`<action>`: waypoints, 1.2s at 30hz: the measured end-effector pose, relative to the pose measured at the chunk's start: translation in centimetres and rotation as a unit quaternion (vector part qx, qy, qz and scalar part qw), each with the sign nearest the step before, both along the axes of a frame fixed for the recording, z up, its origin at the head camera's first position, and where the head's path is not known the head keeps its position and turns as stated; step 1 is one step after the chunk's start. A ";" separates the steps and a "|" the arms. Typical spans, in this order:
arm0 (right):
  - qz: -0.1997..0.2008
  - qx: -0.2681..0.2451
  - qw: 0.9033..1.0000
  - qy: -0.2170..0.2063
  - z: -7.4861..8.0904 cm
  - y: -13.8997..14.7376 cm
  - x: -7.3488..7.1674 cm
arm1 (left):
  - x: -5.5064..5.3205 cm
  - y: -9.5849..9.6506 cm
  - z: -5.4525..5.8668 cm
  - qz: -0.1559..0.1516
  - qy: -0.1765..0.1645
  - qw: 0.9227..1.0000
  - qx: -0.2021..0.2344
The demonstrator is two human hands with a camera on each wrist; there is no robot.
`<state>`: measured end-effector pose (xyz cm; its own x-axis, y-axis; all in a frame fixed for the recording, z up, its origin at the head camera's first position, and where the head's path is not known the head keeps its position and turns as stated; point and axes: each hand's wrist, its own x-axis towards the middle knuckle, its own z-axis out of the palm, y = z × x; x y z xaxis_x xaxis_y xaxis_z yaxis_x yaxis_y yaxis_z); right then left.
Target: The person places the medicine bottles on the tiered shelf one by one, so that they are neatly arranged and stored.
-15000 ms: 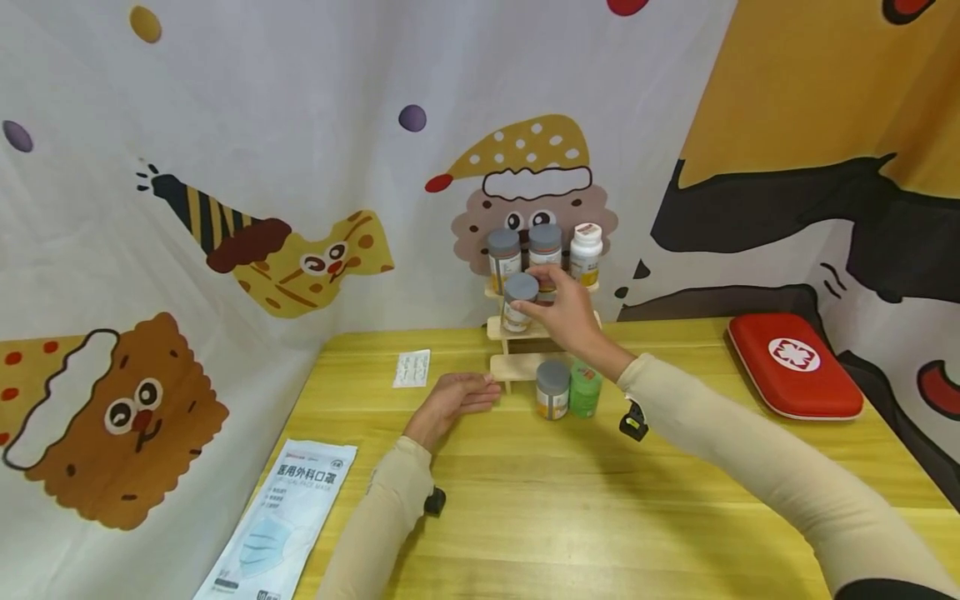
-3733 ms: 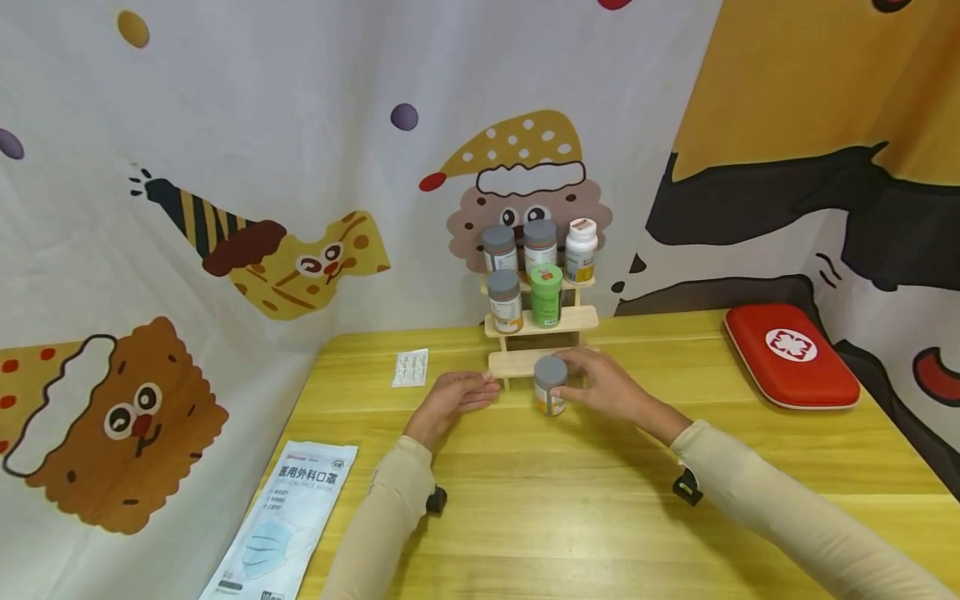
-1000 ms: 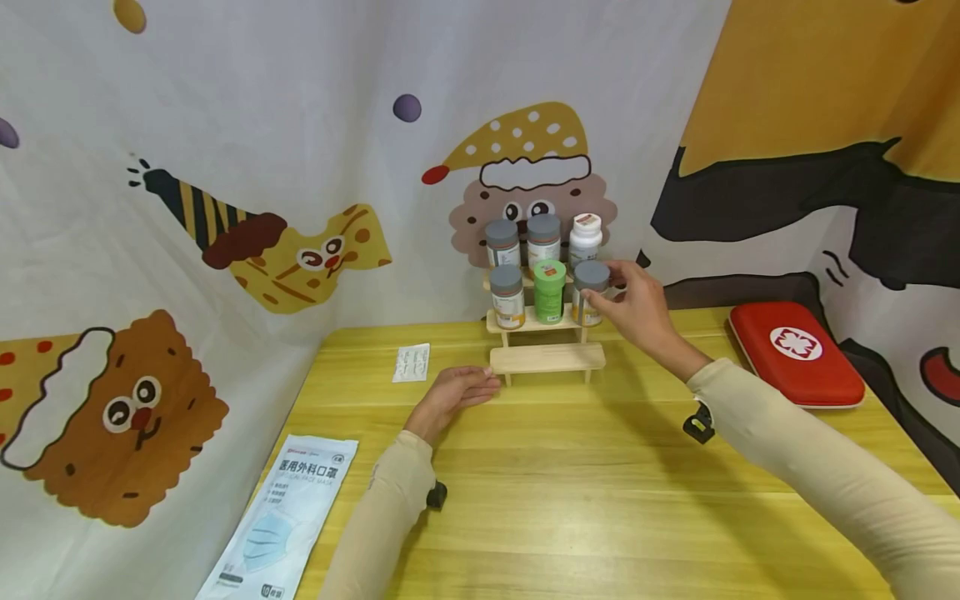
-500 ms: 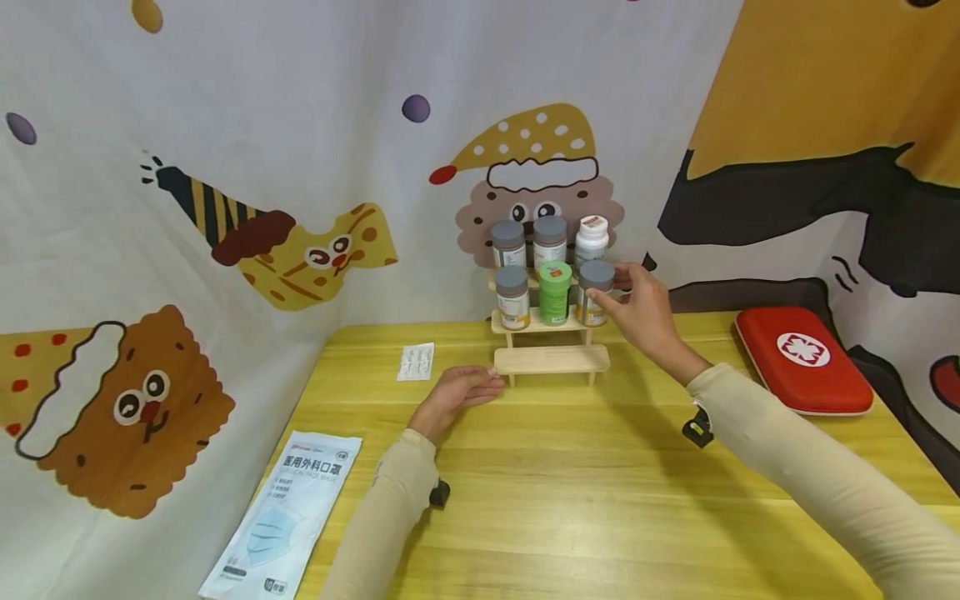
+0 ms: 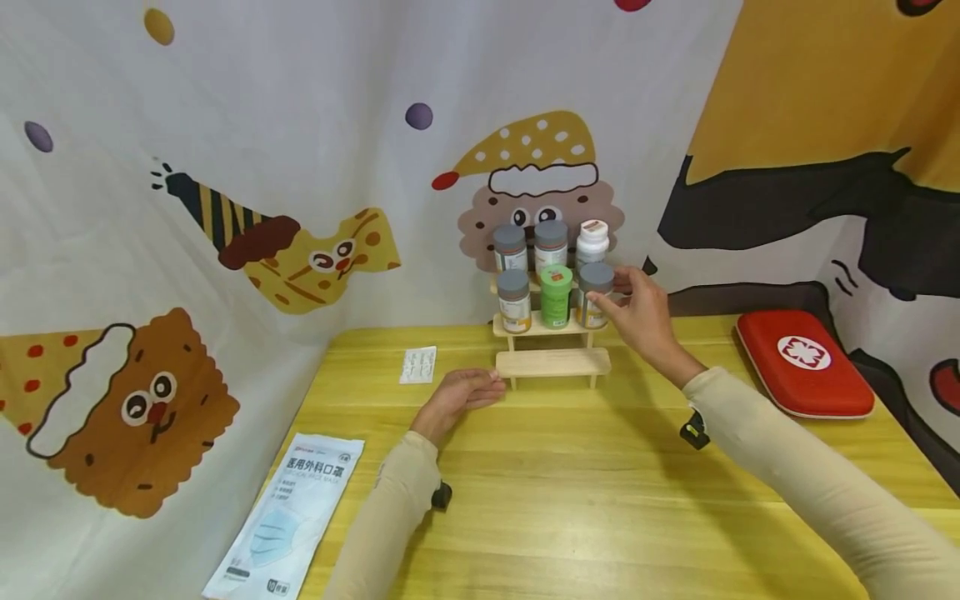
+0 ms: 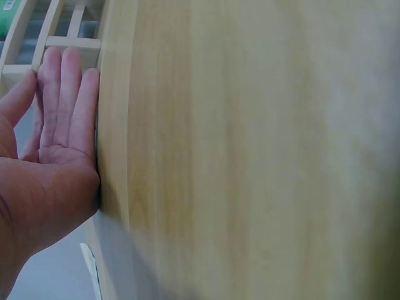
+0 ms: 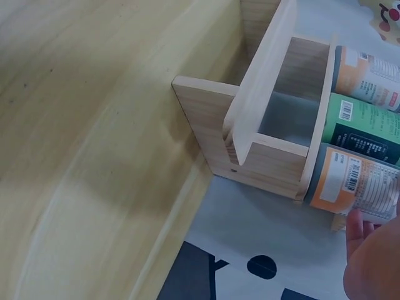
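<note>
My right hand [image 5: 642, 317] pinches a grey-lidded pill bottle [image 5: 596, 289] at the right end of the middle tier of a small wooden step rack [image 5: 553, 362]. In the right wrist view this bottle [image 7: 344, 181] stands on the tier with fingertips against its side. Beside it are a green bottle [image 5: 556, 302] and another grey-lidded bottle [image 5: 514, 305]. Behind, the top tier carries two grey-lidded bottles [image 5: 551, 244] and a white-capped bottle [image 5: 592, 242]. My left hand [image 5: 461, 398] has its fingers extended at the rack's lower left end, thumb touching the lowest tier.
A red zip case [image 5: 806, 362] with a white emblem lies at the right of the wooden table [image 5: 570, 500]. On the left are a face mask packet [image 5: 285, 517] and a small paper note [image 5: 417, 365]. A printed cloth [image 5: 337, 125] hangs close behind the rack.
The green bottle and a grey-lidded bottle have gone from the table up to the middle tier, right of the first grey-lidded one. The left hand has stayed by the rack. The last second shows little movement.
</note>
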<state>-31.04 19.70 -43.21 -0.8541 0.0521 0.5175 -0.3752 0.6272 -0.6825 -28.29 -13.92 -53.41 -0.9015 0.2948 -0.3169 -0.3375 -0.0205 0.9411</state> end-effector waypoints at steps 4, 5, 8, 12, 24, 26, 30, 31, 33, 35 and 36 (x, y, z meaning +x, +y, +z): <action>0.003 -0.008 1.000 0.005 -0.4 -0.3 -0.1 | 0.1 -0.3 -0.3 -0.001 0.006 1.000 0.000; 0.004 -0.008 1.000 0.008 -0.5 -0.4 -0.1 | 0.1 -0.3 -0.3 0.000 0.006 1.000 0.000; 0.006 -0.004 1.000 0.024 -0.5 -0.5 -0.2 | 0.1 -0.5 -0.2 0.005 0.002 1.000 0.004; 0.008 0.007 0.999 0.035 -0.2 -0.5 -0.2 | 0.0 -0.5 -0.1 0.004 0.004 1.000 0.006; 0.026 0.007 0.999 -0.021 -0.1 -0.1 0.5 | -0.1 -0.3 0.1 -0.001 0.008 1.000 0.001; 0.027 0.014 0.999 -0.038 -0.2 0.0 0.8 | -0.1 -0.3 0.1 -0.003 0.006 1.000 0.004; 0.019 0.030 0.996 -0.086 -0.4 0.5 1.7 | -0.2 -0.1 0.2 -0.005 0.010 1.000 0.007; 0.017 0.033 0.995 -0.097 -0.5 0.6 2.0 | -0.2 -0.1 0.2 -0.004 0.009 1.000 0.006; 0.017 0.037 0.992 -0.115 -0.8 0.9 2.6 | -0.3 0.0 0.3 -0.001 0.011 1.000 0.003; 0.022 0.045 0.991 -0.123 -1.0 1.3 3.3 | -0.3 0.1 0.3 0.006 0.005 1.000 0.003; 0.024 0.051 0.990 -0.126 -1.1 1.5 3.7 | -0.3 0.1 0.3 0.008 0.005 1.000 0.002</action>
